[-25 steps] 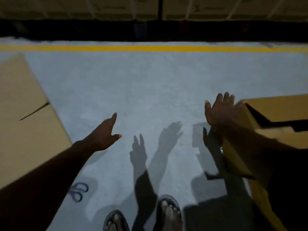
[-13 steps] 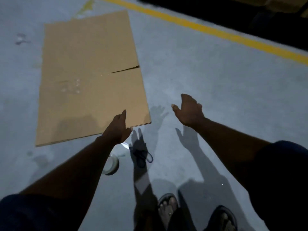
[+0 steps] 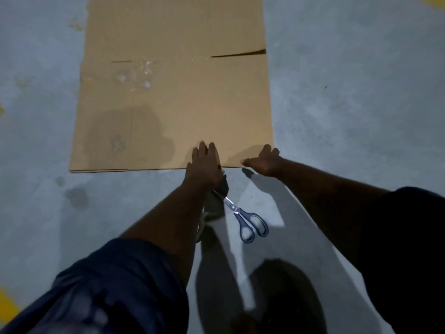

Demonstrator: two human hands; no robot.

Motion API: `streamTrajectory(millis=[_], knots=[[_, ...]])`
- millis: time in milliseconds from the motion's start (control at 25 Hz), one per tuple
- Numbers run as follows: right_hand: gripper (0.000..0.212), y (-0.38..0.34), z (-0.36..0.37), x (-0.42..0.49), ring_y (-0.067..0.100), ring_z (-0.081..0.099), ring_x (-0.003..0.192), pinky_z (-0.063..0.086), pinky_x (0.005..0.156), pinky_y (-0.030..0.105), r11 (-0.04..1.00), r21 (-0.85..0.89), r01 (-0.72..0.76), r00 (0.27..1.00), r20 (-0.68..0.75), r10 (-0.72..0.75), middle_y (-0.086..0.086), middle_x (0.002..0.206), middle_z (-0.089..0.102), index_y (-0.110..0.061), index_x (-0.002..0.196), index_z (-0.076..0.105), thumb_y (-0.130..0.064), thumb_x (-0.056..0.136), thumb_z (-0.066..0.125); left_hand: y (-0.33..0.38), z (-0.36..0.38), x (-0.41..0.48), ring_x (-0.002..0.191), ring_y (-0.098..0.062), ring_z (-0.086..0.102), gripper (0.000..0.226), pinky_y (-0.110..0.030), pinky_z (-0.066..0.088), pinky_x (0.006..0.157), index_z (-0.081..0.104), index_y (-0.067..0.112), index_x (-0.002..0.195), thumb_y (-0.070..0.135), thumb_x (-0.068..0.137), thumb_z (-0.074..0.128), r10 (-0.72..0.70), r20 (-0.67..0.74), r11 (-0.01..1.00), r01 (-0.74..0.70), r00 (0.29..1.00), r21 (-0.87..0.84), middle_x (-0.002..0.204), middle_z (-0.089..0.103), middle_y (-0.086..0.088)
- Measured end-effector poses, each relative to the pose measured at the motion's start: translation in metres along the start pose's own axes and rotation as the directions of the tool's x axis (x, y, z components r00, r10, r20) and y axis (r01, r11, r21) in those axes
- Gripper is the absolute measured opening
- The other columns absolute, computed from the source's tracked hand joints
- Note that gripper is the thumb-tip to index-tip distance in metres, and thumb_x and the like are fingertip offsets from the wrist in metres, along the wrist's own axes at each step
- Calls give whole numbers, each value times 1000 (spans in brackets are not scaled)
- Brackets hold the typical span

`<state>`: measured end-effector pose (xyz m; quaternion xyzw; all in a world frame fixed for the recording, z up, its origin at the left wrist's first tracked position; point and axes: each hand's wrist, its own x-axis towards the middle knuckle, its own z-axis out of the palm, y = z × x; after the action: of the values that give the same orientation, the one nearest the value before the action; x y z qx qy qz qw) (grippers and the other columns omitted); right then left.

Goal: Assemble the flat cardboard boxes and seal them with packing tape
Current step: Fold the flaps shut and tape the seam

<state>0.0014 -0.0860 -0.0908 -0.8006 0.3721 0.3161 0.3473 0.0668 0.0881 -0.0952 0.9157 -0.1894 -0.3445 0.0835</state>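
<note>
A flat brown cardboard box point(image 3: 173, 92) lies on the grey floor ahead of me, with a slit in its right side. My left hand point(image 3: 204, 162) rests on the box's near edge, its fingers straight on top of the board. My right hand point(image 3: 265, 160) grips the same edge close to the near right corner, fingers curled and thumb pointing left. A roll of packing tape point(image 3: 201, 227) lies on the floor behind the box, mostly hidden by my left forearm.
Blue-handled scissors point(image 3: 248, 220) lie on the floor between my arms, just short of the box. The grey concrete floor point(image 3: 349, 104) surrounds the box on both sides. A patch of yellow floor paint point(image 3: 7, 307) shows at the bottom left.
I have leaned in over the flat box. Both hands have moved forward from the air onto its near edge, the right hand coming to the corner.
</note>
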Motion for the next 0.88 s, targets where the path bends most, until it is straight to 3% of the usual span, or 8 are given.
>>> streamTrajectory(millis=[120, 280, 440, 560, 680, 880], knots=[[113, -8, 9, 16, 43, 25, 143, 30, 114, 45, 997, -58, -50, 996, -82, 45, 27, 155, 22, -1, 155, 11, -63, 80, 69, 4, 24, 14, 150, -42, -17, 109, -63, 8, 118, -13, 15, 158, 50, 91, 65, -45, 59, 994, 39, 997, 100, 162, -26, -18], [79, -4, 9, 29, 36, 44, 130, 41, 103, 41, 980, 163, -116, 931, -326, 165, 19, 141, 38, -4, 140, 34, -43, 83, 72, 3, 47, 19, 147, -44, -24, 113, -67, 3, 115, -22, 13, 155, 56, 91, 61, -53, 0, 990, 53, 999, 134, 157, -34, -22], [52, 22, 4, 30, 29, 57, 110, 45, 84, 32, 926, 375, 41, 898, -420, 130, 13, 124, 56, -8, 123, 51, -42, 89, 71, 0, 44, 19, 150, -41, -17, 112, -66, 6, 116, -11, 13, 158, 61, 88, 62, -26, -47, 998, 29, 999, 62, 162, -24, -20], [41, 27, 3, 27, 20, 65, 98, 54, 84, 34, 817, 561, 131, 952, -301, 55, 2, 108, 68, -15, 113, 64, -45, 86, 72, 12, 42, 15, 152, -36, -12, 106, -65, 6, 116, -6, 16, 159, 60, 89, 61, -12, -89, 1000, 11, 996, -16, 165, -15, -15], [33, 28, -13, 23, 24, 67, 104, 57, 93, 41, 727, 681, 86, 993, -121, -4, 3, 112, 71, -14, 117, 67, -34, 91, 71, 26, 34, 13, 152, -37, -7, 97, -67, 10, 116, -4, 18, 159, 55, 94, 58, 27, -104, 999, -29, 994, -21, 166, -11, -13], [27, 24, -28, 14, 28, 66, 107, 50, 103, 51, 635, 771, 44, 994, 30, -105, 8, 109, 73, -13, 104, 69, -30, 84, 75, 28, 26, -5, 152, -38, -5, 80, -63, 21, 118, -7, 21, 158, 23, 102, 51, 150, -78, 988, -147, 986, 53, 167, -15, -4]])
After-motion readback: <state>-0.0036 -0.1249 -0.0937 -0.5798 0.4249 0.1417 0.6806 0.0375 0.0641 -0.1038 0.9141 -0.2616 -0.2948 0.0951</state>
